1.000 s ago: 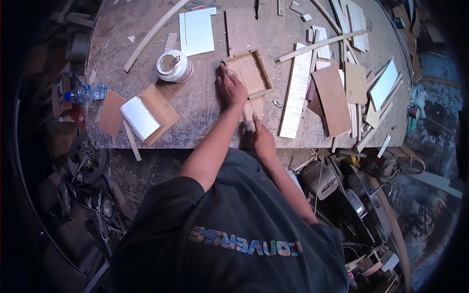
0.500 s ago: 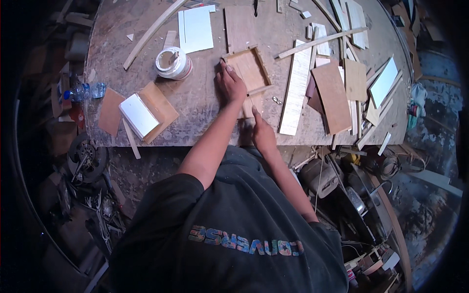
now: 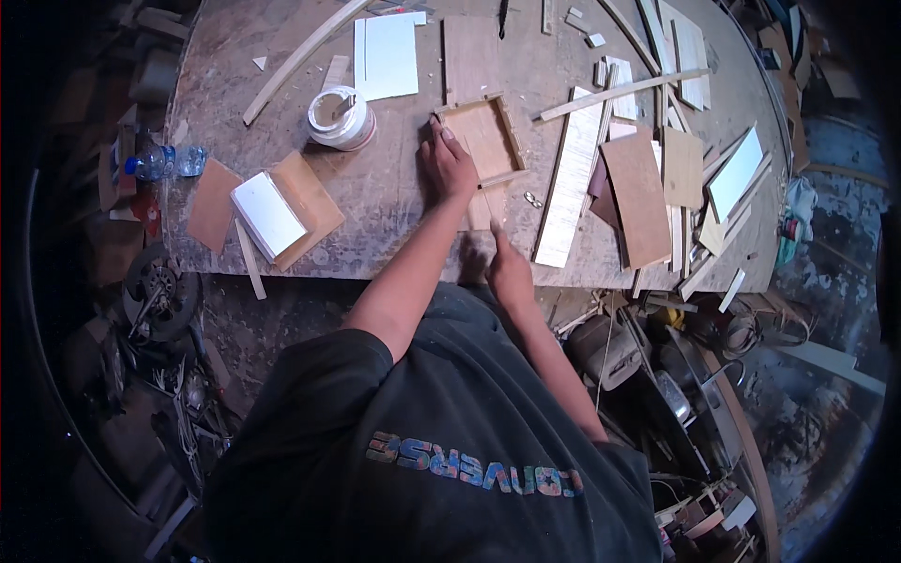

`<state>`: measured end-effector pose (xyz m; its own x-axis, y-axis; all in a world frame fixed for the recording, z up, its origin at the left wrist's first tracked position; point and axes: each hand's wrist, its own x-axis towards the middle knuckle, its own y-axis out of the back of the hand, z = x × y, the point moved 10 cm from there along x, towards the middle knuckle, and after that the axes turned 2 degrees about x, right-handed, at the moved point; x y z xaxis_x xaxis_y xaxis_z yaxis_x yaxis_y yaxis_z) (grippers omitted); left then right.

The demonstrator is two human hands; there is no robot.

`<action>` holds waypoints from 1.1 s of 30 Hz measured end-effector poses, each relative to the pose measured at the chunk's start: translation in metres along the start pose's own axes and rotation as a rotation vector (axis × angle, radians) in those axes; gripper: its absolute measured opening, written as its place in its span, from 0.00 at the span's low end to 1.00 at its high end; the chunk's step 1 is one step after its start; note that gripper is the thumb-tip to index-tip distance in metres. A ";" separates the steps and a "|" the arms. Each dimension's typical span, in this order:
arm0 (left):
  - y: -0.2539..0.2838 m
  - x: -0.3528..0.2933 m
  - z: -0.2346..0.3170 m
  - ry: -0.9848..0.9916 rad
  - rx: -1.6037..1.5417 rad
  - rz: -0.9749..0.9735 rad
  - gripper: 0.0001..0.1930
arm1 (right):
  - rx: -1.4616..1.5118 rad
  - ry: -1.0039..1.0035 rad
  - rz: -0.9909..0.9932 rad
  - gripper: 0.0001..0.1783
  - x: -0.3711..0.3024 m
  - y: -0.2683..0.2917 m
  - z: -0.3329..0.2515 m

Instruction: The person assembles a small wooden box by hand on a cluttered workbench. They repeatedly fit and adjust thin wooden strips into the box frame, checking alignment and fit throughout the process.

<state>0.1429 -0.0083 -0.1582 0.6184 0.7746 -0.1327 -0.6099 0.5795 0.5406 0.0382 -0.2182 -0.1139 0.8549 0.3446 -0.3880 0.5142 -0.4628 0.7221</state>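
Left hand (image 3: 449, 161) pressed flat, fingers open, steadying small wooden frame (image 3: 483, 139) mid-worktop (image 3: 394, 197). Right hand (image 3: 507, 267) at near edge by thin wood strip (image 3: 481, 208), grip unclear. Fitting step; calls for careful alignment. White tub (image 3: 340, 117) left.

Matt plywood frame (image 3: 483, 141) on rough, dusty workbench (image 3: 375, 188).

I wear a dark, short-sleeved T-shirt with a band of multicoloured block lettering across the chest, running from teal through pink to orange. The sleeves end above my elbows, and both forearms are bare. My left hand (image 3: 450, 164) and right hand (image 3: 508, 269) carry no gloves, rings or watch that I can see.
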 end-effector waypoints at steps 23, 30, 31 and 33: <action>0.003 0.000 0.001 -0.075 0.013 0.046 0.27 | 0.036 -0.006 -0.021 0.44 0.005 -0.001 -0.014; 0.004 -0.002 0.004 -0.104 0.017 0.064 0.26 | 0.058 -0.005 0.019 0.45 0.026 0.002 -0.022; 0.005 0.000 0.005 -0.120 0.024 0.087 0.26 | 0.071 -0.019 -0.007 0.45 0.020 -0.002 -0.016; 0.008 -0.002 0.008 -0.150 0.036 0.130 0.26 | 0.092 -0.052 -0.058 0.44 -0.007 -0.006 -0.005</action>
<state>0.1407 -0.0072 -0.1464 0.6037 0.7946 0.0638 -0.6732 0.4653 0.5748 0.0291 -0.2136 -0.1127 0.8248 0.3313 -0.4583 0.5650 -0.5175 0.6426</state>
